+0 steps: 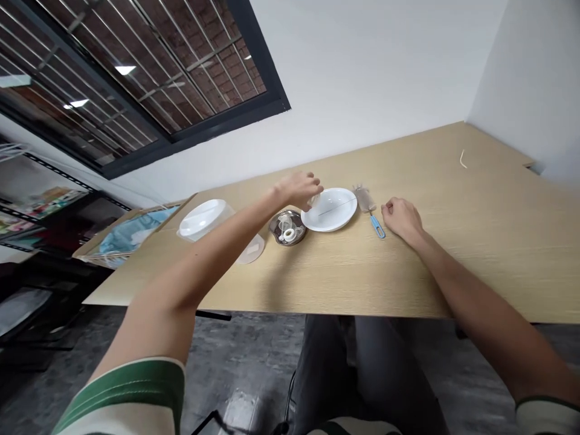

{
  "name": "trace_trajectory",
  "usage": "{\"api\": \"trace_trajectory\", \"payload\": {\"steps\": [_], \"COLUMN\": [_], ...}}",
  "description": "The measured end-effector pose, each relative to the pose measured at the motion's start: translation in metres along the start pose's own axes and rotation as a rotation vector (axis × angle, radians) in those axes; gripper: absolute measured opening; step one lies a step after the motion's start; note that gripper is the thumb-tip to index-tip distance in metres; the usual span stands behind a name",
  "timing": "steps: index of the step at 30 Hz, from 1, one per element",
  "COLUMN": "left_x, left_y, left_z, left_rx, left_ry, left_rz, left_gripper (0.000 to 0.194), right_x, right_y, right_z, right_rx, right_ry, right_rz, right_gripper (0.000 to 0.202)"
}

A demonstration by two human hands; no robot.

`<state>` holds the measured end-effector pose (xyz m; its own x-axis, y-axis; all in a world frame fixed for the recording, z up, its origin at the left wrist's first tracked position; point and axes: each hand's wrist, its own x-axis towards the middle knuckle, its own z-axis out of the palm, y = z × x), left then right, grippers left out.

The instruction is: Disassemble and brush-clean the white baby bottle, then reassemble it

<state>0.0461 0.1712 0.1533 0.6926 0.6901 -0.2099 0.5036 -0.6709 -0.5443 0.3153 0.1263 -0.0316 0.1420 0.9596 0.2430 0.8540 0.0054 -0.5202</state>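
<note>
My left hand (299, 190) is raised over the left rim of a white bowl (336, 223). Its fingers are pinched on a small translucent piece (313, 201), blurred and partly hidden. Just below that hand, a round metal dish (294, 240) holds several small clear and white plastic parts, among them a white ring (289, 234). A thin dark line crosses the bowl's inside. To the bowl's right lies a bottle brush (364, 199) with a blue handle (377, 226). Beside the handle, my right hand (402, 217) rests on the table, fingers curled in, with nothing visible in them.
A translucent domed cover (206, 219) and a clear round plastic piece (251, 249) lie at the left, partly behind my left forearm. A thin pale strip (463, 159) is at the far right of the wooden table (453, 181). Past the left edge stands a box with blue lining (131, 232).
</note>
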Motion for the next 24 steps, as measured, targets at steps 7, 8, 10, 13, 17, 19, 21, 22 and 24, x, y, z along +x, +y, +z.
{"api": "trace_trajectory", "payload": {"steps": [7, 8, 10, 13, 17, 19, 21, 22, 24], "left_x": [-0.051, -0.061, -0.080, -0.097, -0.098, -0.092, -0.085, -0.081, -0.074], "left_y": [0.016, 0.027, 0.053, 0.095, 0.136, 0.147, 0.153, 0.155, 0.159], "left_z": [0.033, 0.042, 0.064, 0.095, 0.112, 0.112, 0.111, 0.111, 0.111], "left_rx": [-0.856, -0.996, -1.245, -1.551, -1.745, -1.786, -1.818, -1.840, -1.879], "left_ry": [0.761, 0.838, 0.959, 0.943, 0.777, 0.756, 0.749, 0.731, 0.669], "left_rz": [-0.383, -0.434, -0.456, -0.451, -0.472, -0.475, -0.477, -0.474, -0.459], "left_gripper": [0.065, 0.071, 0.088, 0.089, 0.082, 0.080, 0.078, 0.077, 0.075], "right_x": [0.000, 0.000, 0.000, -0.001, -0.002, -0.003, -0.004, -0.004, -0.005], "right_y": [-0.002, -0.002, -0.002, -0.003, -0.004, -0.004, -0.005, -0.005, -0.006], "right_z": [0.000, 0.000, 0.001, 0.002, 0.004, 0.004, 0.005, 0.005, 0.005], "right_rx": [-0.008, -0.010, -0.016, -0.019, -0.015, -0.018, -0.015, -0.010, -0.001], "right_ry": [-0.006, -0.010, -0.025, -0.045, -0.055, -0.056, -0.056, -0.056, -0.054], "right_rz": [-0.006, -0.005, -0.002, -0.005, 0.007, 0.010, 0.012, 0.014, 0.018], "right_gripper": [0.026, 0.026, 0.027, 0.026, 0.025, 0.025, 0.025, 0.025, 0.025]}}
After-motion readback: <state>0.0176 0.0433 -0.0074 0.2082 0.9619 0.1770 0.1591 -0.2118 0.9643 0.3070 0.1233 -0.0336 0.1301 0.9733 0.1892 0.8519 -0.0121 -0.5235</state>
